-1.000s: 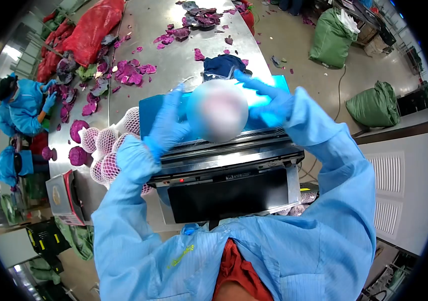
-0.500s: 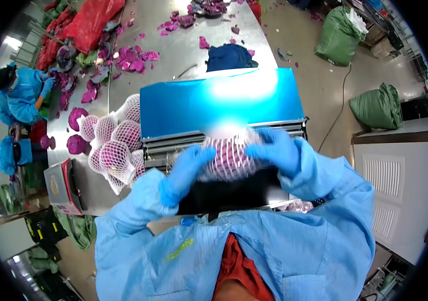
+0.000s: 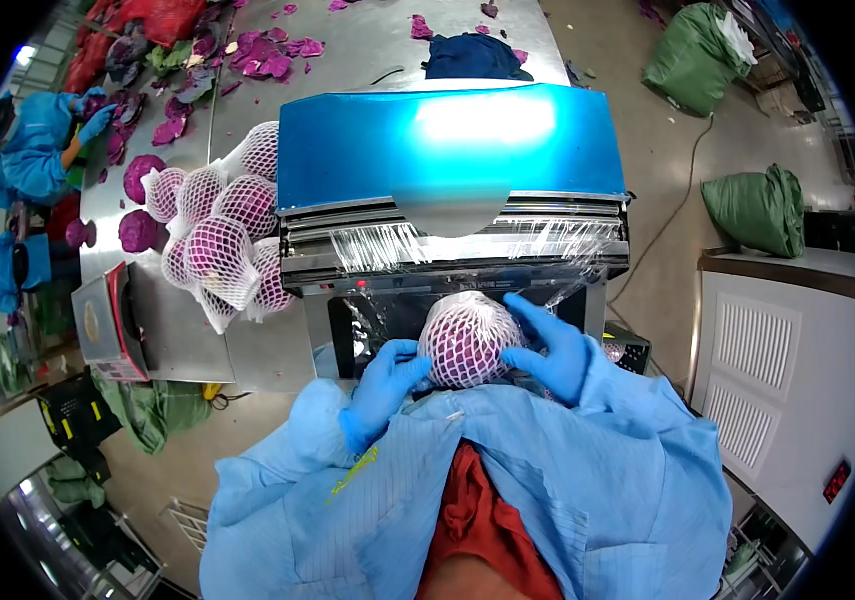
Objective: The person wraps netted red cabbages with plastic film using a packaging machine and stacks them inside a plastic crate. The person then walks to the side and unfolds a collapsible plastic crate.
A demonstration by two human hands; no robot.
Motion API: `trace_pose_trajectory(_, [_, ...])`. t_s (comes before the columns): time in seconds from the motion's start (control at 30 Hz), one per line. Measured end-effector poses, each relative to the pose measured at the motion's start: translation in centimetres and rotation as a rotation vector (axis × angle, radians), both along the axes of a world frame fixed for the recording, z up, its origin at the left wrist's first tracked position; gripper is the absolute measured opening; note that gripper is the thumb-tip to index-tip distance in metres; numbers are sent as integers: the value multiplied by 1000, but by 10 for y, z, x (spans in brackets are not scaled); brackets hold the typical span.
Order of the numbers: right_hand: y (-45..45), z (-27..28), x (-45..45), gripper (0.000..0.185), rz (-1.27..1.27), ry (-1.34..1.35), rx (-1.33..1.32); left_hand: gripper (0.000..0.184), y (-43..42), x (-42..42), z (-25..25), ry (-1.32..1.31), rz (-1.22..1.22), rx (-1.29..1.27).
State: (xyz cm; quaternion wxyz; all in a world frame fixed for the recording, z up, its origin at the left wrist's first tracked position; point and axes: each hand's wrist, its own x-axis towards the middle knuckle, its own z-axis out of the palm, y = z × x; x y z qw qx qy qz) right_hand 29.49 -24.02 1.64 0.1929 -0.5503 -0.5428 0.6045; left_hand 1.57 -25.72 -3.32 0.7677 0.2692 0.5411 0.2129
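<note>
A red cabbage in a white foam net [image 3: 469, 342] is at the front of a wrapping machine [image 3: 447, 140] with a blue, shiny top. My left hand [image 3: 387, 385], in a blue glove, presses its fingers against the cabbage's left side. On the opposite side my right hand [image 3: 552, 352], also gloved, curls its thumb and fingers against the net. Clear film [image 3: 377, 246] hangs crumpled along the machine's front bars. Beneath the cabbage, the dark surface is partly hidden by my sleeves and hands.
Several netted cabbages [image 3: 217, 250] are heaped left of the machine, beside bare red cabbages [image 3: 139, 230]. A box [image 3: 110, 325] stands at the table's left edge. Loose purple leaves [image 3: 265, 55] and a dark blue cloth [image 3: 475, 58] lie farther back. A co-worker [image 3: 37, 145] handles cabbage at left.
Both hands have brought the netted cabbage down and closer to my body, away from the machine's bars. The view has shifted, and the film along the bars now shows.
</note>
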Motion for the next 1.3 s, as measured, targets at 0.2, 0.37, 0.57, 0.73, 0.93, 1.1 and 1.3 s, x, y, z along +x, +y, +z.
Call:
trace_pose_trajectory(0.2, [-9,-4,38,97,434,-616,535,62,7,-31,39,404,-536,1027])
trace_pose_trajectory(0.37, [-23,-54,34,76,331,-772,867,67,20,-42,24,768,-688,1383])
trace_pose_trajectory(0.57, [-27,-78,40,61,233,-765,1143,65,20,-45,15,904,-827,1512])
trace_pose_trajectory(0.73, [-24,-75,45,53,249,-722,1268,46,23,-60,-16,965,-759,1792])
trace_pose_trajectory(0.93, [-22,-38,51,35,334,-504,1215,29,34,-61,-3,733,-607,2059])
trace_pose_trajectory(1.1, [-34,29,24,9,33,-210,938,12,23,-35,30,182,-201,1519])
trace_pose_trajectory(1.3, [-57,24,-10,22,-686,288,202,21,11,1,15,-145,582,468])
